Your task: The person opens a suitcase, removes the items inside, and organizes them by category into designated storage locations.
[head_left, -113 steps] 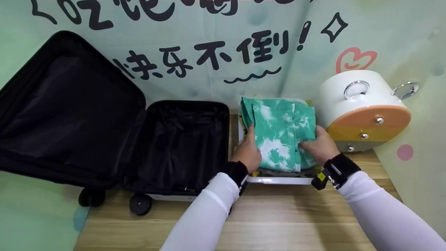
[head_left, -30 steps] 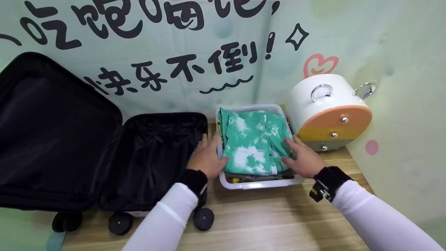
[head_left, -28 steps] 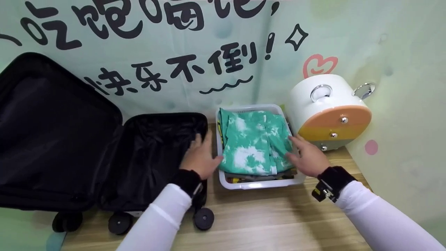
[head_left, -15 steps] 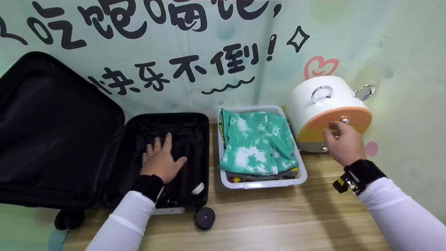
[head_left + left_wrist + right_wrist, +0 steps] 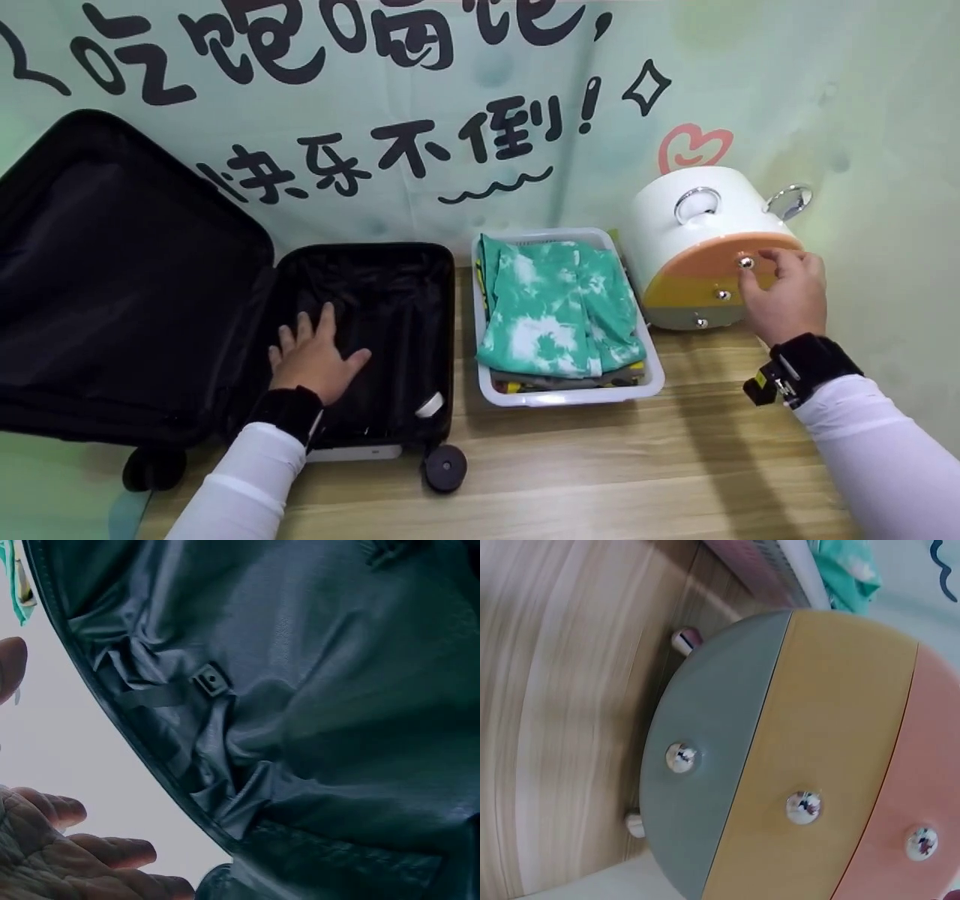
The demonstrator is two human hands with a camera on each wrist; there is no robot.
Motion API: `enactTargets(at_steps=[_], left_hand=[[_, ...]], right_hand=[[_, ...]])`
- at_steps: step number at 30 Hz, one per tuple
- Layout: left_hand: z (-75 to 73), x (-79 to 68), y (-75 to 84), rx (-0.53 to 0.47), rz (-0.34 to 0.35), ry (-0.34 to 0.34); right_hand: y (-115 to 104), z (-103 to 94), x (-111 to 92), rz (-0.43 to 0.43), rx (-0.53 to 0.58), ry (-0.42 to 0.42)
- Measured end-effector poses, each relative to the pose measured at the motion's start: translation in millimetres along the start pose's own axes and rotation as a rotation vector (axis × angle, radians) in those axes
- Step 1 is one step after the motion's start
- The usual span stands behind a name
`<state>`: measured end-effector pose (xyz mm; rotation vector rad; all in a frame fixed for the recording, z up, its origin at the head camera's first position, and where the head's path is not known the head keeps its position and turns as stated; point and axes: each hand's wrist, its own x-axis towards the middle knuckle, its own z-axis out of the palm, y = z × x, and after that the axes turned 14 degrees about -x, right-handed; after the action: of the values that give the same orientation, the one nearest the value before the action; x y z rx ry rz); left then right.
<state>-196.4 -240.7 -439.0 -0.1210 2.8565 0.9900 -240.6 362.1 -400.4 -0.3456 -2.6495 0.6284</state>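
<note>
My right hand is at a small round-fronted drawer chest, thumb and forefinger spread by the silver knob of its orange top drawer. Below that drawer lie a yellow drawer and a grey-green one, each with a silver knob. In the right wrist view a gap shows between the top knob and the fingertip at the corner. My left hand hovers, fingers spread, over the black-lined base of an opened suitcase. All three drawers appear closed.
A white basket between suitcase and chest holds folded clothes, topped by a green and white tie-dye garment. The suitcase lid leans open at left. A printed cloth hangs behind the wooden tabletop.
Both hands have left the basket, where they earlier touched the green garment. The left moved left over the suitcase; the right moved right to the top drawer's knob.
</note>
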Motion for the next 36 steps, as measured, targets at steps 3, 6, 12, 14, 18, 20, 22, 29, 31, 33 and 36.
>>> enactTargets(at_steps=[3,6,12,14,18,20,22,29,31,33,36], left_hand=[[-1.0,-0.8,-4.2,-0.007,-0.010,-0.006],[-1.6,-2.3,-5.5,-0.008,-0.012,-0.007],[-2.3,-2.3,-5.3,-0.001,-0.016,-0.007],[-2.5,-2.0,-4.9,-0.001,-0.020,-0.009],[-2.8,-1.9,-4.6,-0.003,-0.028,-0.010],[-2.9,-2.1,-4.6,-0.006,-0.031,-0.009],[-2.6,-2.2,-4.7,-0.007,-0.032,-0.008],[-1.7,-3.0,-3.9,-0.007,-0.038,-0.007],[-1.6,-3.2,-3.6,-0.004,-0.038,-0.009],[-1.7,-3.5,-3.4,-0.001,-0.039,-0.012],[-2.1,-4.1,-3.0,0.003,-0.043,-0.015]], right_hand=[[4,1.2,3,0.001,-0.027,-0.002],[7,1.9,7,0.001,-0.049,-0.024],[11,4.2,14,-0.010,-0.067,-0.063],[12,5.7,16,-0.027,-0.077,-0.056],[13,9.1,19,-0.049,-0.078,-0.045],[12,10.0,20,-0.044,-0.069,-0.049],[10,10.5,21,-0.026,-0.055,-0.061],[4,12.1,26,0.055,-0.067,-0.074],[3,12.0,27,0.066,-0.073,-0.064],[3,11.8,27,0.074,-0.075,-0.059],[4,11.7,26,0.084,-0.071,-0.058]])
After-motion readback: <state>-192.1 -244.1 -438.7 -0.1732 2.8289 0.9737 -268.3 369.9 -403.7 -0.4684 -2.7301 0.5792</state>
